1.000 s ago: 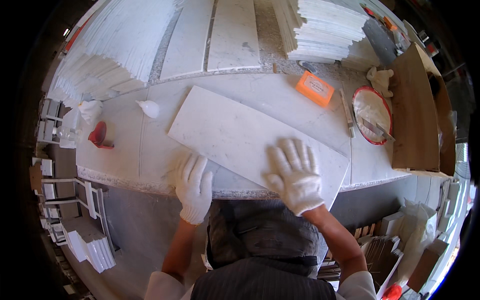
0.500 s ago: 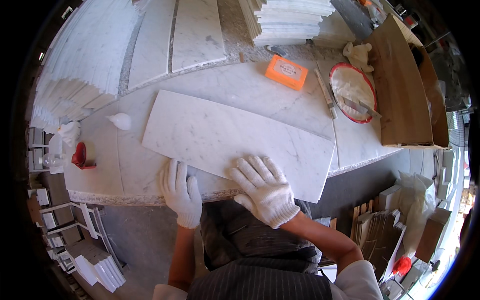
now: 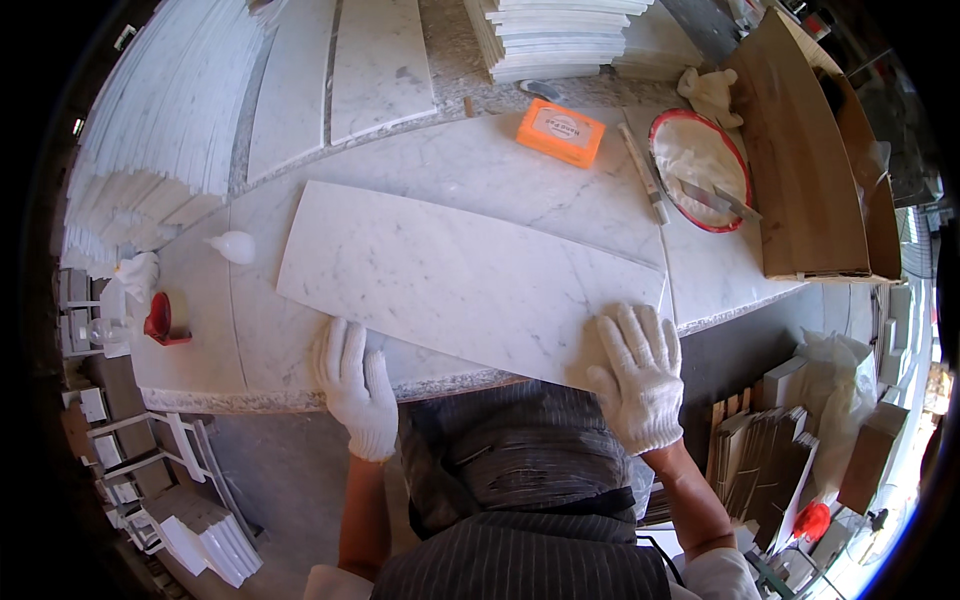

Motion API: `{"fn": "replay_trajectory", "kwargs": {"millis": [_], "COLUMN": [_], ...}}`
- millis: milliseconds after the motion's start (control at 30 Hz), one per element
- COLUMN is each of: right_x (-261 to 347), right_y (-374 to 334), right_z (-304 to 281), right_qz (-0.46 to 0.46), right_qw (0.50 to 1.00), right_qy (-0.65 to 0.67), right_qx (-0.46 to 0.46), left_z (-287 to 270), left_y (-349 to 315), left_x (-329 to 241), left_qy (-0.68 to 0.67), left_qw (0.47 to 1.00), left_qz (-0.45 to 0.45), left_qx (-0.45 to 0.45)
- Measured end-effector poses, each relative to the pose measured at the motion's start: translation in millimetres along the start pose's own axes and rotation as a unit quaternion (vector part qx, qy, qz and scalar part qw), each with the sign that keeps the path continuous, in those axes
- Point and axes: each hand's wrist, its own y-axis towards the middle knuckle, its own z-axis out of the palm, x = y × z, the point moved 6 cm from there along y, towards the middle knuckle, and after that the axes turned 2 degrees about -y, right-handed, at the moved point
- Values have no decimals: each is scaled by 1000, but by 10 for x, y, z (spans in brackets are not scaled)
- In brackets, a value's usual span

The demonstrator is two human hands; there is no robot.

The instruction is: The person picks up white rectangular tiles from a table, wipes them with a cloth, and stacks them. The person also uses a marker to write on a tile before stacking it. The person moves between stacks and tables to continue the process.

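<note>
Pale veined slab (image 3: pixel 470 280) lies flat and askew on the stone worktop (image 3: pixel 285 355), its near right corner jutting past the front edge. My right hand (image 3: pixel 640 385) is at that end, fingers straight and loosely spread on the top face, gripping nothing. My left hand (image 3: pixel 357 392) is open too, fingers extended over the worktop beside the slab's near long edge; can't tell if the tips touch it. To do this well, I'd keep the right fingers flat and press lightly, over the supported part, since leaning on the overhang might tip it. Left hand would serve best as a stop along the long edge. Any turn should be slow; corners could chip. Just beyond: orange box (image 3: pixel 560 133), thin tool (image 3: pixel 642 172), red-rimmed bowl (image 3: pixel 747 165) of white paste, flat blade (image 3: pixel 705 194) across it. Left: white squeeze bottle (image 3: pixel 236 247). Farther back: 2 long slabs (image 3: pixel 380 75) between 2 stacks (image 3: pixel 150 110). Cardboard box (image 3: pixel 815 170) at far right.
</note>
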Motion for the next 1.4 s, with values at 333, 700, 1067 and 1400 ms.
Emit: {"fn": "replay_trajectory", "kwargs": {"millis": [333,700,1067,1400], "right_x": [188,245,168,111], "right_y": [345,-37,-118,64], "right_z": [20,-143,-120,-126], "right_qz": [-68,-89,-64,-54], "right_qw": [996,989,984,994], "right_qy": [44,115,165,92], "right_qx": [-36,19,-16,-29], "left_z": [122,136,142,181], "left_y": [15,-19,10,-27], "left_x": [-482,-575,-607,-678], "left_qy": [-70,-81,-72,-62], "left_qw": [992,988,987,984], "left_qz": [103,126,136,161], "left_qx": [14,37,53,56]}}
